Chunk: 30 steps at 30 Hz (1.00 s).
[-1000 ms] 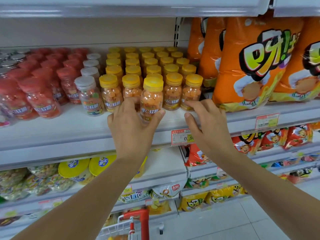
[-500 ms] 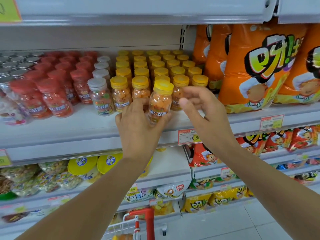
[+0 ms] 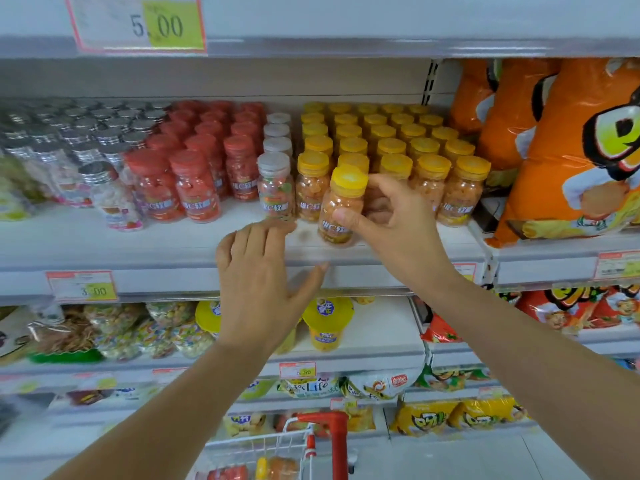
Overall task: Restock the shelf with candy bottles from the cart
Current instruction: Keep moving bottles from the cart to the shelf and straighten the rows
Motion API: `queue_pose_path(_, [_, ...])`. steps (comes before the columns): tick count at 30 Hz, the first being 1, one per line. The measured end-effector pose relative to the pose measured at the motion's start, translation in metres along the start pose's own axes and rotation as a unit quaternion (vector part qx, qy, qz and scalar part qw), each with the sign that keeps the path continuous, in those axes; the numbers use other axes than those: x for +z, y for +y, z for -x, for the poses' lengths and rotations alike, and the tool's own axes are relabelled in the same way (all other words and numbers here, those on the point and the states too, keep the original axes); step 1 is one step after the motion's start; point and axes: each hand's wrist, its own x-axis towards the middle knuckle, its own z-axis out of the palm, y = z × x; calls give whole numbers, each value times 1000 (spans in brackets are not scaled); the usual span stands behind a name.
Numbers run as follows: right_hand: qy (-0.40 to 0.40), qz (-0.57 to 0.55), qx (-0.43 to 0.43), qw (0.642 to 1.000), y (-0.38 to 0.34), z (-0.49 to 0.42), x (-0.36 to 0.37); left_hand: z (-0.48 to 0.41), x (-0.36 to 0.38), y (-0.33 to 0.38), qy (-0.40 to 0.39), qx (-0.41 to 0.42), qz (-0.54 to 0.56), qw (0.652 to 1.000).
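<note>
**Candy bottle gripped at the front of the shelf**

A person's right hand (image 3: pixel 388 216) gripped a yellow-capped candy bottle (image 3: pixel 341 206) at the front of the shelf (image 3: pixel 173 251). The thumb pressed its label and the fingers curled round the back. The bottle leaned slightly, with its base at the shelf board near the front edge, just ahead of the rows of yellow-capped bottles (image 3: pixel 391 140). Whether it stood fully on the board could not be told.

The left hand (image 3: pixel 263 271) held nothing. Its fingers were straight and its thumb was spread wide, and the fingertips reached the shelf board below a grey-capped bottle (image 3: pixel 275 185). Red-capped bottles (image 3: pixel 194 161) filled the shelf to the left, and orange snack bags (image 3: pixel 571 150) stood to the right. The red-handled cart (image 3: pixel 322 441) was parked below, between the forearms. A price tag (image 3: pixel 138 24) hung from the shelf above.
</note>
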Motion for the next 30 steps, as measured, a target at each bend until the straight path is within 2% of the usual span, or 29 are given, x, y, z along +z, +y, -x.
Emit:
queue_pose_path(5, [18, 4, 0, 1000, -5, 1, 22, 5, 0, -14, -44, 18, -58, 997])
queue_pose_path(12, [-3, 93, -11, 996, 1, 9, 25, 4, 0, -17, -49, 22, -72, 996])
queue_pose_path(18, [-6, 126, -6, 992, 4, 11, 23, 5, 0, -18, -46, 34, -62, 996])
queue_pose_path(23, [72, 159, -72, 982, -7, 35, 22, 22, -13, -22, 4, 38, -43, 998])
queue_pose_path(25, [81, 146, -92, 982, -15, 50, 28, 34, -19, -27, 35, 36, -34, 998])
queue_pose_path(27, [47, 116, -99, 987, -21, 68, 41, 50, -26, -36, 53, 28, -25, 998])
queue_pose_path(30, [-55, 78, -99, 991, -22, 95, 74, 80, -35, -58, 59, 8, -15, 998])
